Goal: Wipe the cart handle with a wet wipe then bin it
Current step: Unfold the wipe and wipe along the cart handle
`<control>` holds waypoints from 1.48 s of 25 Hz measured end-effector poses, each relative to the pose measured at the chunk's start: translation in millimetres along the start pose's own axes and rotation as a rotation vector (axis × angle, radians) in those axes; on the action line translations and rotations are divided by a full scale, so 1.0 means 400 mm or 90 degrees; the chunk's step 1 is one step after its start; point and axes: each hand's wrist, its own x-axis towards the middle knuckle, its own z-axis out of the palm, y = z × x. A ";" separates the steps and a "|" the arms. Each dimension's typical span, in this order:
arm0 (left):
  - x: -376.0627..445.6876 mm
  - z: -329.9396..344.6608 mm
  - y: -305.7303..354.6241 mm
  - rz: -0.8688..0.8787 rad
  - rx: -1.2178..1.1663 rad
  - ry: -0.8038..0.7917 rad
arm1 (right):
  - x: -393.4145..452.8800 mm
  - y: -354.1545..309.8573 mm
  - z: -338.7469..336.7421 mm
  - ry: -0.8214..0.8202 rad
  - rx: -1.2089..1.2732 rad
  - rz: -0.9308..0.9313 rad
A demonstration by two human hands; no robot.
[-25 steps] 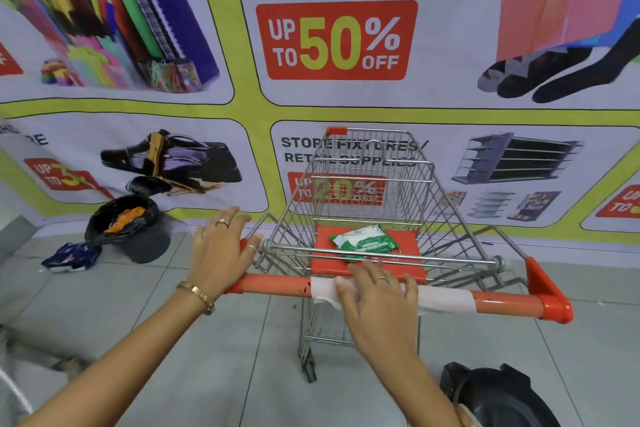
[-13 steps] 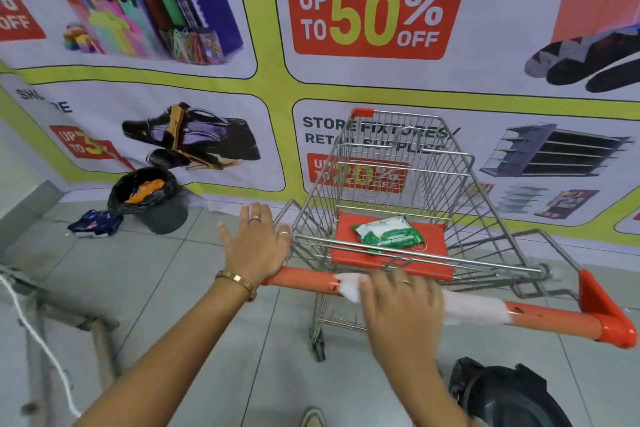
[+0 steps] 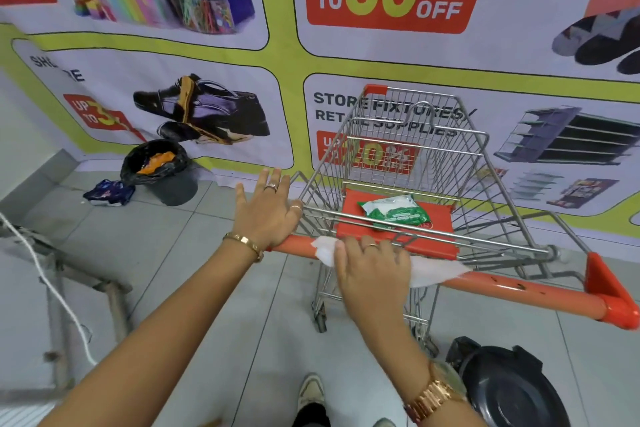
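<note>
A wire shopping cart stands before me with an orange handle (image 3: 512,291) running from centre to lower right. A white wet wipe (image 3: 433,272) lies draped over the handle. My right hand (image 3: 372,265) presses flat on the wipe's left part, fingers curled over the bar. My left hand (image 3: 266,211) rests its palm on the handle's left end, fingers spread and lifted. A green wipes pack (image 3: 394,211) lies on the cart's red child seat (image 3: 440,218). A black-lined bin (image 3: 162,172) with orange rubbish stands by the wall at left.
A printed banner wall (image 3: 381,55) rises right behind the cart. A dark round lid or bin (image 3: 509,392) sits at lower right by my feet. A blue wrapper (image 3: 107,192) lies beside the left bin. A metal frame with white rope (image 3: 52,284) stands at left.
My right hand has slid the wipe leftward along the handle toward my left hand. The view has shifted so the cart sits further right.
</note>
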 end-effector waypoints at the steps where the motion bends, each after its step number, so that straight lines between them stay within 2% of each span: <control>1: -0.002 0.001 0.002 0.000 0.001 -0.003 | -0.011 0.039 -0.005 0.012 -0.012 0.007; 4: 0.003 0.005 0.005 0.006 0.005 0.000 | -0.037 0.124 -0.017 0.042 -0.035 0.044; 7: 0.004 0.010 0.007 0.007 0.004 0.019 | -0.014 0.062 -0.010 0.027 -0.009 0.072; 10: 0.001 0.006 0.010 0.001 0.015 0.033 | 0.027 -0.050 0.006 0.020 0.008 0.014; 12: 0.001 0.003 0.008 -0.003 0.024 0.032 | 0.030 -0.062 0.018 0.040 0.009 -0.039; 15: -0.002 0.004 0.002 -0.005 0.023 0.031 | -0.013 0.050 0.017 0.064 -0.023 -0.093; 19: -0.005 0.004 0.005 -0.014 0.020 0.033 | -0.048 0.198 -0.010 0.100 -0.069 -0.054; 22: -0.007 0.003 0.016 -0.049 0.002 0.021 | -0.026 0.114 -0.001 0.056 -0.023 -0.040; 25: -0.014 0.006 0.024 -0.063 0.017 0.049 | 0.002 -0.005 0.013 0.043 0.017 -0.100; 28: -0.014 0.001 0.019 -0.040 0.043 0.060 | 0.009 0.003 0.014 0.058 0.010 -0.129; 33: -0.009 -0.001 0.018 -0.038 0.021 0.034 | -0.048 0.188 -0.012 0.109 -0.019 -0.069; 37: -0.019 0.006 0.026 -0.016 0.003 0.070 | -0.024 0.108 -0.006 0.060 0.023 -0.041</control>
